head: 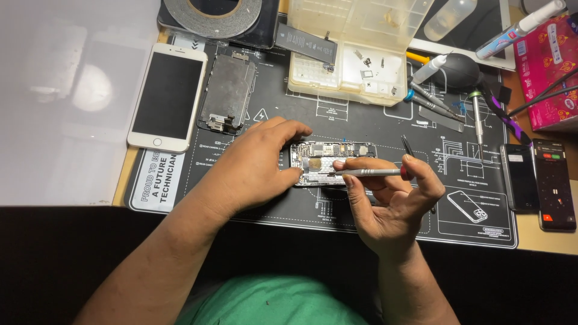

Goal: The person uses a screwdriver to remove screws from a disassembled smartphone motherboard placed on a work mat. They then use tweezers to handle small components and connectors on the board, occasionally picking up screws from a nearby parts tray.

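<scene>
— So, we work on the black mat; where is the opened phone?
— At the mat's middle. Our left hand grips its left end, fingers clamped on it.
— And our right hand?
— Its fingers pinch the screwdriver, tip touching the phone's inside.

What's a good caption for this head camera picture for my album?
Left hand steadies an opened phone while right hand works a screwdriver into it.
</scene>
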